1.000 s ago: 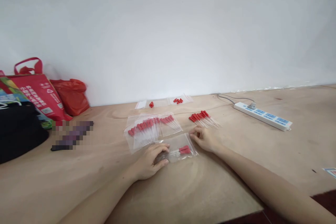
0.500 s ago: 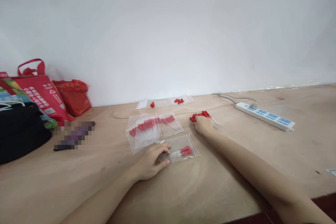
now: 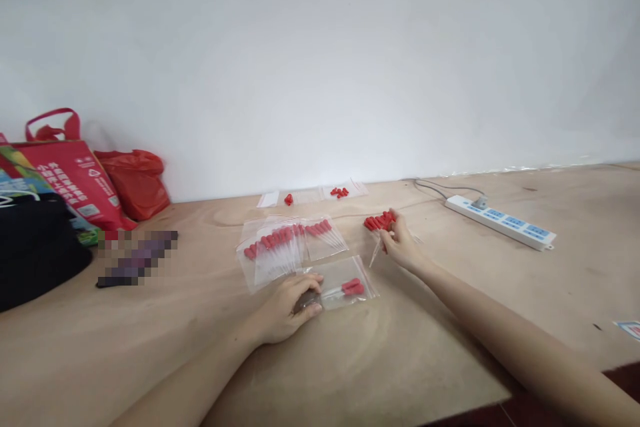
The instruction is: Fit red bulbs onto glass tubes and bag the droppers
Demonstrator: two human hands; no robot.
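Observation:
Under my left hand (image 3: 290, 307) lies a clear zip bag (image 3: 333, 270). Its curled fingers and thumb hold the bag's left end; a dark brown patch shows between them, which I cannot make out. Inside the bag are a few droppers with red bulbs (image 3: 353, 287) and clear tubes. At the right, my right hand (image 3: 400, 243) closes its fingertips on the edge of a pile of loose red-bulbed droppers (image 3: 379, 221). One clear tube (image 3: 374, 253) points down and left from beside its thumb; how many droppers it grips is hidden.
Filled zip bags of droppers (image 3: 277, 247) overlap left of the pile. Behind them, small bags (image 3: 313, 196) bear loose red bulbs (image 3: 339, 192). A power strip (image 3: 500, 221) lies right; red bags (image 3: 133, 180), a black hat (image 3: 40, 250) and a blurred-out item (image 3: 143, 260) sit left.
My right hand has turned and drawn back a little at the droppers, with a tube now pointing down and left. My left hand stays on the bag; the view has shifted slightly.

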